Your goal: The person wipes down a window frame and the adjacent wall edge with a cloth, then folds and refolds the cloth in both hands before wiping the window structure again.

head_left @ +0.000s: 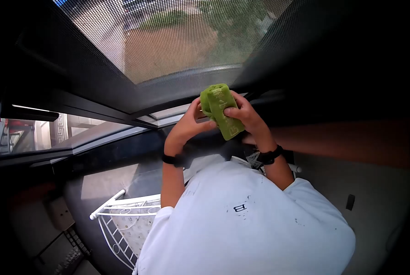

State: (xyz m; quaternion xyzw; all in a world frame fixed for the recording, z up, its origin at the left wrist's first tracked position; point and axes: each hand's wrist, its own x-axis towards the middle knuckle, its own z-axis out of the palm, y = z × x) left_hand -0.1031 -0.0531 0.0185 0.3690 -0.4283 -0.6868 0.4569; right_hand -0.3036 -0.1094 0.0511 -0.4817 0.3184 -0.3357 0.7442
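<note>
A green folded cloth point(224, 123) with pale lettering is held up in front of a mesh window screen point(177, 50). My left hand point(186, 126) grips its left side, with the thumb pressed near its lower edge. On the right, my right hand point(248, 114) is closed around the other side, its thumb lying flat over the lettering. The fingers behind the cloth are mostly hidden. Both wrists wear dark bands.
A white metal-framed seat or rack point(122, 208) with a patterned cushion stands at lower left. Dark window frames point(90, 107) run across the left. A wooden ledge or beam point(342, 144) extends to the right, and a small dark object point(350, 202) lies on the floor.
</note>
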